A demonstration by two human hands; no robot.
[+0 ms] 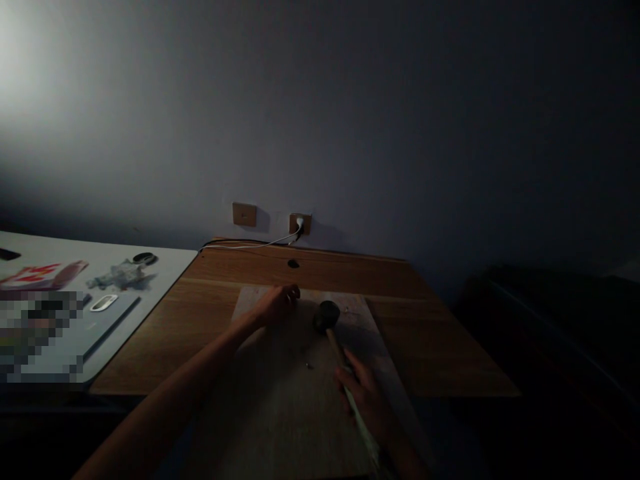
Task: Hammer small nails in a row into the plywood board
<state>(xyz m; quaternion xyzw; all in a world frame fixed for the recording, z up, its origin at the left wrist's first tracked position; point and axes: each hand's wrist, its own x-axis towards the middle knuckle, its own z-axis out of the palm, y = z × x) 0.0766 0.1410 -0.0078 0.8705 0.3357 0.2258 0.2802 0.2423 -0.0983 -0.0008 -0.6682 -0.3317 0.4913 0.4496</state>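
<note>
A pale wooden board [280, 407] lies on a brown wooden table [430, 333]. My right hand [363, 393] is closed round the light handle of a black rubber mallet [327, 317], whose head rests on the board's far part. My left hand [277, 303] reaches to the board's far edge with its fingers curled and pinched together; what they hold is too small and dark to make out. A tiny pale speck [309, 365] lies on the board between my hands.
A white table [165, 263] at the left carries a grey flat case [100, 327], a black round object [145, 258] and papers. Two wall plates [245, 214] sit behind, one with a white plug and cable [299, 225]. The right side is dark.
</note>
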